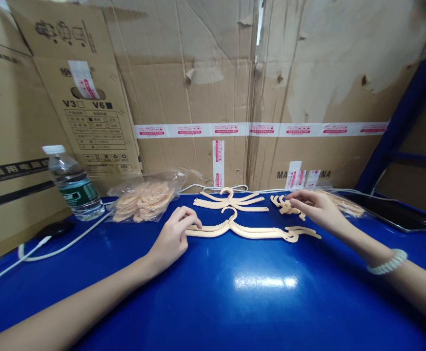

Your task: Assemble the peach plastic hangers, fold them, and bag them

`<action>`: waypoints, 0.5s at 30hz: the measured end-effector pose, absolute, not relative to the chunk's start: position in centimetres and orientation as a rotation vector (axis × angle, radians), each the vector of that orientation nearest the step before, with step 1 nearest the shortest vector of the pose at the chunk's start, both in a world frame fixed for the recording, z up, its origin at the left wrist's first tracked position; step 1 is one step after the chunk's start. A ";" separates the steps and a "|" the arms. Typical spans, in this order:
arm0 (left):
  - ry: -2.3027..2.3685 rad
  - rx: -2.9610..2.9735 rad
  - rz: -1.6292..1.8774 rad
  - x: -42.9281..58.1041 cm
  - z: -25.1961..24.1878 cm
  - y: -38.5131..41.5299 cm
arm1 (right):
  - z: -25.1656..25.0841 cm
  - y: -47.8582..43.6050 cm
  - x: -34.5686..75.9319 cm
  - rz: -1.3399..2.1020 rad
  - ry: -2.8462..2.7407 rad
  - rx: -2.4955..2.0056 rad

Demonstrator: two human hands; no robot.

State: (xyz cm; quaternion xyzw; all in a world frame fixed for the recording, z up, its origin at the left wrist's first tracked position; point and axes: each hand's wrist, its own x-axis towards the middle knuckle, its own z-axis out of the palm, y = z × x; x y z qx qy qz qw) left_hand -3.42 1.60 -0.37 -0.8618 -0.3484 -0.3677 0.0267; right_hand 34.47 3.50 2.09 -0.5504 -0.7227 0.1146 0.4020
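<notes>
My left hand has its fingers curled around the left end of a beige plastic clothes hanger, which lies flat on the blue table with its hook pointing away. At the hanger's right end sits a beige curved piece with a long tail. Behind it lie more hanger parts, with a hook and several arms spread out. Over a small pile of beige hook-shaped pieces, my right hand is held with fingers apart; its fingertips partly cover the pile.
A clear bag of beige parts lies at the left, beside a water bottle. Another bag and a dark phone are at the right. White cables run along the table; cardboard walls the back.
</notes>
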 end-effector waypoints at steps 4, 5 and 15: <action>-1.040 -2.657 -1.110 -3.4 -0.3 1.6 | 1.6 3.5 34.0 0.089 -2.003 -1.351; -1.038 -2.653 -1.105 -3.4 -0.3 1.6 | 1.5 3.5 33.9 0.033 -2.062 -1.320; -0.928 -2.671 -1.115 -3.3 -0.5 1.6 | -0.2 5.5 32.3 -0.232 -2.435 -1.220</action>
